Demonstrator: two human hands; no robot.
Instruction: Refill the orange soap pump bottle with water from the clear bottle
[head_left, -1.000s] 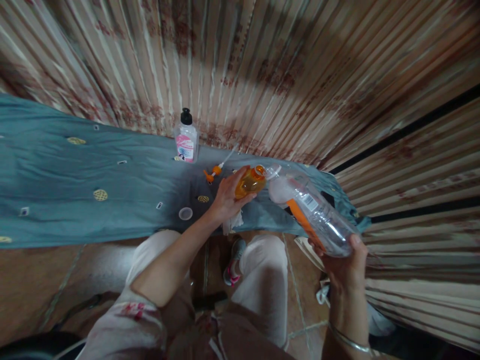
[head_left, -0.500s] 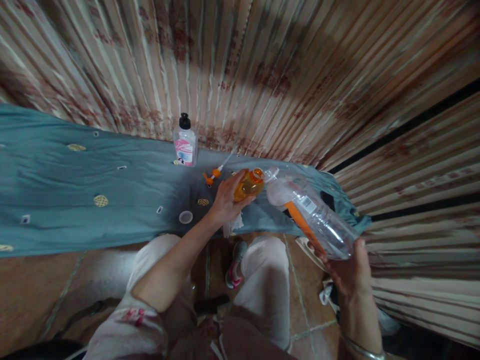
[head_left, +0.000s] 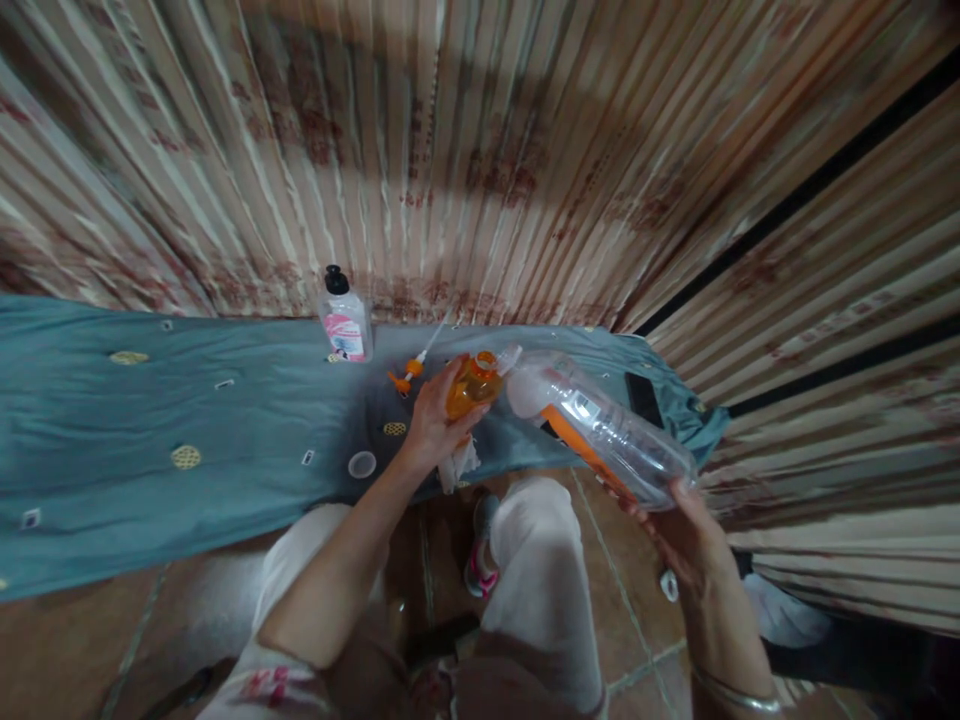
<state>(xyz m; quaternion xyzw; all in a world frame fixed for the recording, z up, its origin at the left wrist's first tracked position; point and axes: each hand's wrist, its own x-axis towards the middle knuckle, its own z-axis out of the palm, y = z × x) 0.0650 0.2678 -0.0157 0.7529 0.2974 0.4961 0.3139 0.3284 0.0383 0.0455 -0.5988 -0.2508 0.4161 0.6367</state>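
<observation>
In L hand (head_left: pixel 433 422): amber bottle (head_left: pixel 465 398), gripped w/ fingers wrapped round its body, tilted a bit, neck pointing up & twd R side. In R hand (head_left: pixel 694 535): big clear bottle (head_left: pixel 626 445) w/ orange stripe, grasped round its base & tipped, neck end sloping down twd L hand. Clear bottle's neck is right by amber bottle's mouth; can't tell if they touch.

Just beyond L hand, slightly left: orange pump top (head_left: pixel 409 375), lying flat, tube pointing away. Left of L hand, nearer the body: small round white cap (head_left: pixel 362 465). Farther off, beyond & left of L hand: pink-label bottle (head_left: pixel 346 328), upright, black top. Just under L hand, nr cloth edge: crumpled white tissue (head_left: pixel 459 466). Beyond R hand, past clear bottle: flat dark item (head_left: pixel 643 398) on the blue-green cloth (head_left: pixel 255 420).
</observation>
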